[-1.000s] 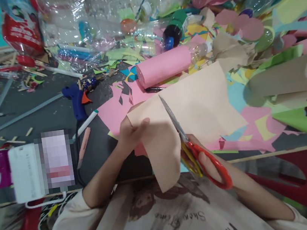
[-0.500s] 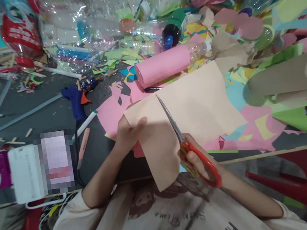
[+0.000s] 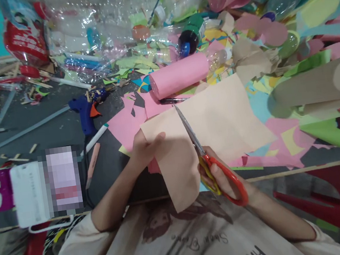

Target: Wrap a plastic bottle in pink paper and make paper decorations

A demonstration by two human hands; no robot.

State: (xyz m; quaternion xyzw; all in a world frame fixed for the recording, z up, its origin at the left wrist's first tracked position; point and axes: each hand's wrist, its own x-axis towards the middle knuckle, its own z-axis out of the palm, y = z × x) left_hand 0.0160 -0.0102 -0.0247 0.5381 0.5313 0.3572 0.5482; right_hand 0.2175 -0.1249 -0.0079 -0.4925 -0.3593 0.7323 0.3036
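Note:
A sheet of beige paper (image 3: 222,116) lies over coloured scraps at the table's front edge. The scissors (image 3: 191,135), with one red and one yellow handle loop, lie along a cut in it, their tips at the far edge. My right hand (image 3: 216,176) is closed around the handles. The paper's left part (image 3: 179,172) hangs over the table edge, its cut side curved near me. My left hand (image 3: 147,145) grips this part at its left edge, thumb on top and fingers hidden beneath. I cannot tell whether the two parts are fully separated.
A pink-wrapped bottle (image 3: 181,75) lies just beyond the paper. To the left are a blue glue gun (image 3: 85,112), a box cutter (image 3: 93,163) and a blurred-out phone (image 3: 64,176). Clear plastic bottles (image 3: 104,22) crowd the back. A brown roll (image 3: 306,85) lies at right.
The scissors' handle loops have spread slightly apart. The paper's right part has shifted a little lower at its far edge. My left hand keeps its hold, almost unmoved.

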